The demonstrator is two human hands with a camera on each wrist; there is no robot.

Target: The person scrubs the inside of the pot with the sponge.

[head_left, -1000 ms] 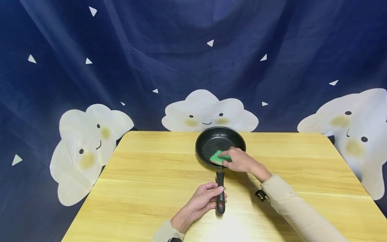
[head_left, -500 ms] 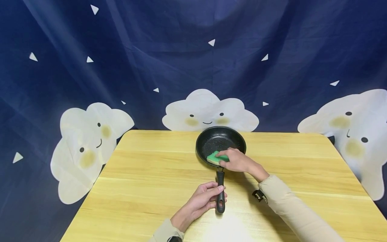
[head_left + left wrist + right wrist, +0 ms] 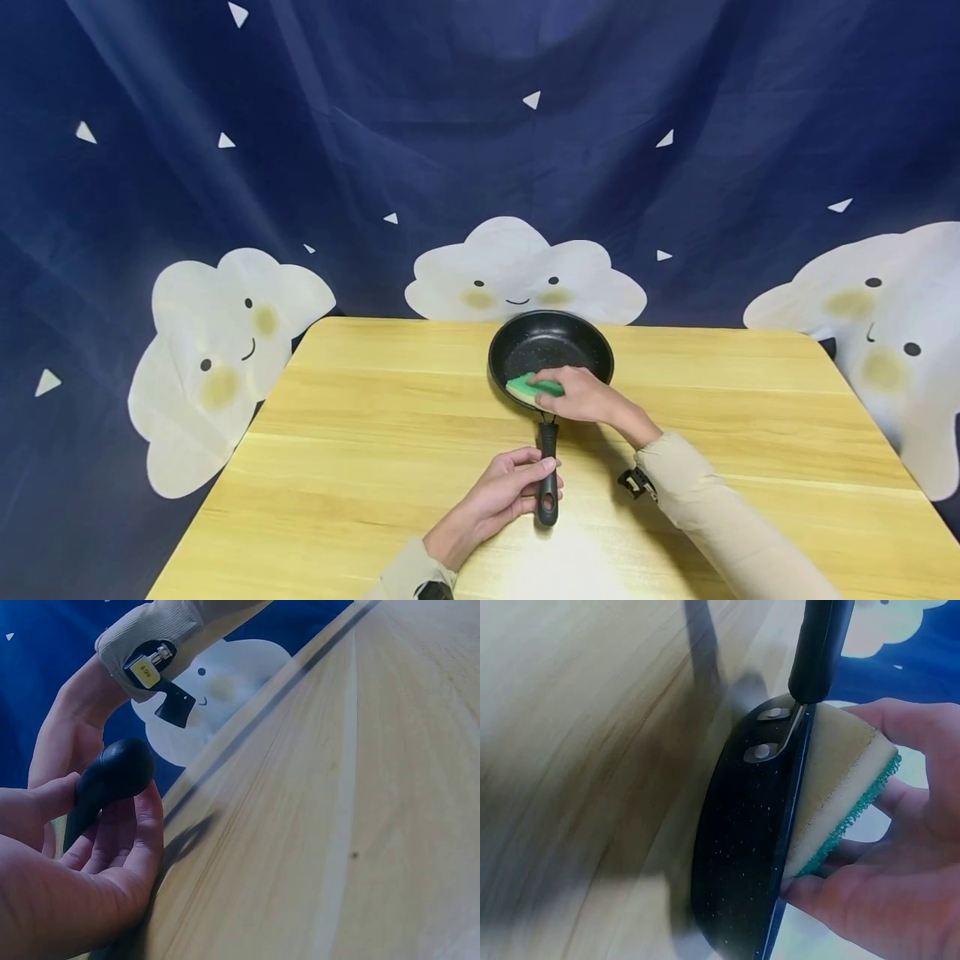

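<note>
A black frying pan [image 3: 551, 337] lies at the far middle of the table, its handle [image 3: 548, 437] pointing toward me. My left hand [image 3: 498, 496] grips that handle, thumb on top and fingers curled beneath; the handle's rounded end [image 3: 124, 769] pokes out in the left wrist view. In my right hand [image 3: 581, 393] is a sponge [image 3: 528, 387], green on its scouring side and pale on the other. It sits at the near-left part of the pan's inside. The right wrist view has the sponge [image 3: 847, 776] pinched between thumb and fingers, green side toward the palm, beside the pan's rim.
The wooden table [image 3: 360, 400] stretches out on both sides of the pan. Behind it hangs a dark blue curtain [image 3: 450, 108] printed with white clouds and small triangles. A black device [image 3: 637, 482] is strapped at my right wrist.
My right hand and the sponge have slid a little to the left within the pan. The left hand keeps its grip on the handle. The whole head view has shifted slightly.
</note>
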